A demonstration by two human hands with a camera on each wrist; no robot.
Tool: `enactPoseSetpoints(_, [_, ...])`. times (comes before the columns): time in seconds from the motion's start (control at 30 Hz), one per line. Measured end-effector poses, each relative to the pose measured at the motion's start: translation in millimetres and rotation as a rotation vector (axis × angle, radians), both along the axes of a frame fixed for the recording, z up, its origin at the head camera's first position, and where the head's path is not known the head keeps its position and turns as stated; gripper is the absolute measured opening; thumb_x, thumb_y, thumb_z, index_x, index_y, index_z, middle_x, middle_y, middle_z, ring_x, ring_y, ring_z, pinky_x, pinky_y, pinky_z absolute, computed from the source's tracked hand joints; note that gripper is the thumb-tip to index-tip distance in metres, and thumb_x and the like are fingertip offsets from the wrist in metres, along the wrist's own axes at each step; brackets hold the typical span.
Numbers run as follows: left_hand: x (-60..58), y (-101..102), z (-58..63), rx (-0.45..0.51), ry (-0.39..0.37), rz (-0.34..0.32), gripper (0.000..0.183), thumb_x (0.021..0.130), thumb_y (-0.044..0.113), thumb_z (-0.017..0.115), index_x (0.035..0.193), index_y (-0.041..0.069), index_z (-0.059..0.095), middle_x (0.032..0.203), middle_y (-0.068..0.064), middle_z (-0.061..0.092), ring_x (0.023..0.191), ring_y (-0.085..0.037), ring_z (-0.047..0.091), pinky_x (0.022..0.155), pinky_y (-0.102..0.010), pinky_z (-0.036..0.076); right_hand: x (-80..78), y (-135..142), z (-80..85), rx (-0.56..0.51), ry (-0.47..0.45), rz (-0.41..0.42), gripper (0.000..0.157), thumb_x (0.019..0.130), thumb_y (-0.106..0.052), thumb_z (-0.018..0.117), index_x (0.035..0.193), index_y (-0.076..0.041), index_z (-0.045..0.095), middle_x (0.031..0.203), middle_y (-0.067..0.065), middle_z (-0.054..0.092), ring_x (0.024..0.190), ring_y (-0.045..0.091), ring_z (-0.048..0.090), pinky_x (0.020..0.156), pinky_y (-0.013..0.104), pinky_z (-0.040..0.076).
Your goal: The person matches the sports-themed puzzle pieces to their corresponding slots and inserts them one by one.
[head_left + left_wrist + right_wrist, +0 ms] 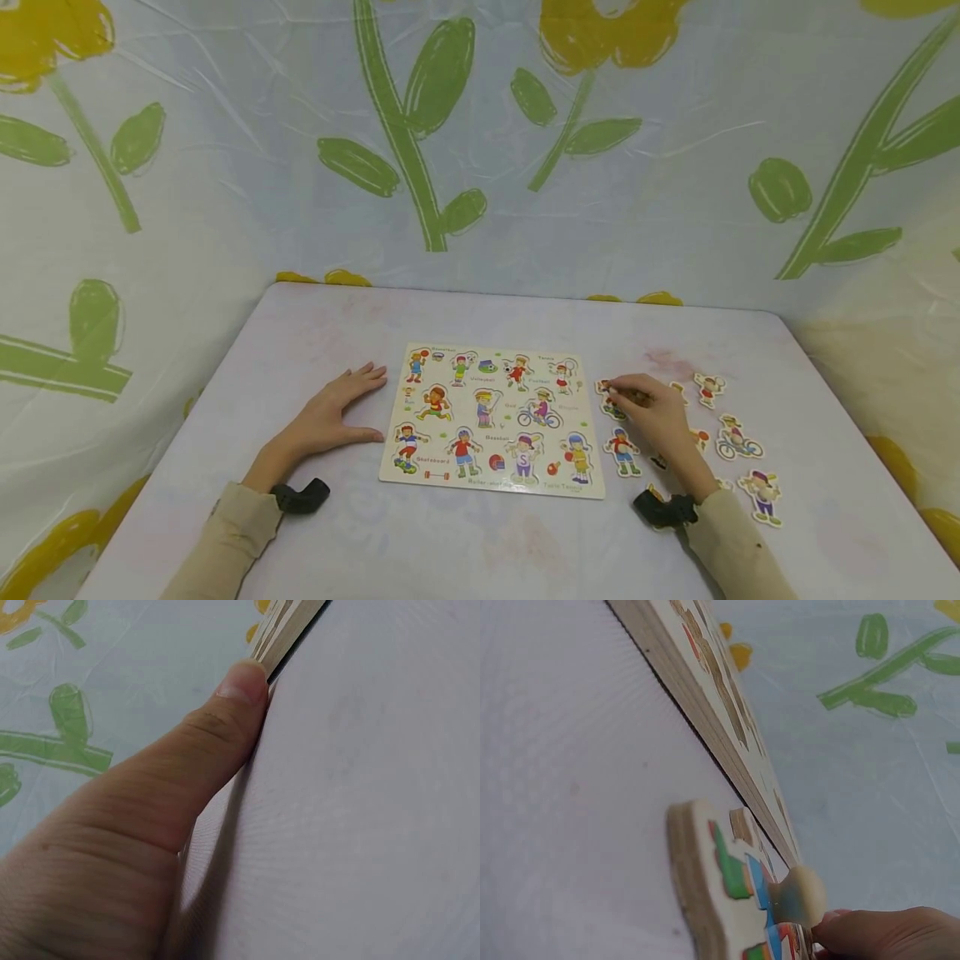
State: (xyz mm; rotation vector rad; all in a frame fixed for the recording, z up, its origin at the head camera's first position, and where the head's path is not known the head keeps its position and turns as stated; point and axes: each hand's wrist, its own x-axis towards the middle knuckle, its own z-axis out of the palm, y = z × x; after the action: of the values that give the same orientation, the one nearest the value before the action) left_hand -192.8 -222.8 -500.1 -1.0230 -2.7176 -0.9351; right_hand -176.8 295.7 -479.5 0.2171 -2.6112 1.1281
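Note:
A wooden puzzle board printed with children playing sports lies flat on the table. Beside its left edge rests my left hand, fingers spread on the tabletop. That hand's thumb touches the side of the board in the left wrist view. To the right of the board, my right hand pinches a skateboarder puzzle piece between thumb and fingertips. Just nearer to me lies a roller-skater piece. In the right wrist view, a round knob stands up from a piece close to the fingers.
Several more loose pieces lie right of the board, among them a bicycle piece, a tennis piece and a baseball piece. Some are partly under the right hand and forearm. A flower-printed cloth hangs behind the table.

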Motion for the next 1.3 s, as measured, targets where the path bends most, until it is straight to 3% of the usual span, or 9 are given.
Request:
enactPoseSetpoints(0.43, [-0.1,2.0,2.0,-0.004,-0.011,-0.001,0.087,0.071,0.059,0.072,0.139,0.01,0.046,0.148,-0.006,0.037,0.14,-0.029,0.025,0.114,-0.05,0.015,-1.0,1.3,2.1,0.05,0.024,0.029,0.013,0.089,-0.013,0.066,0.1,-0.012,0.072,0.1,0.001,0.065,0.081,0.005,0.053,0.064,0.011,0.043])
enactPoseSetpoints(1.3, [0.1,1.7,0.9,-0.008,-0.008,0.005,0.085,0.071,0.06,0.071,0.137,0.012,0.048,0.148,-0.006,0.037,0.14,-0.028,0.025,0.114,-0.05,0.015,-1.3,-5.2,3.4,0.137,0.091,0.008,0.016,0.086,-0.006,0.067,0.1,-0.013,0.072,0.098,0.0,0.064,0.079,0.008,0.047,0.061,0.018,0.039])
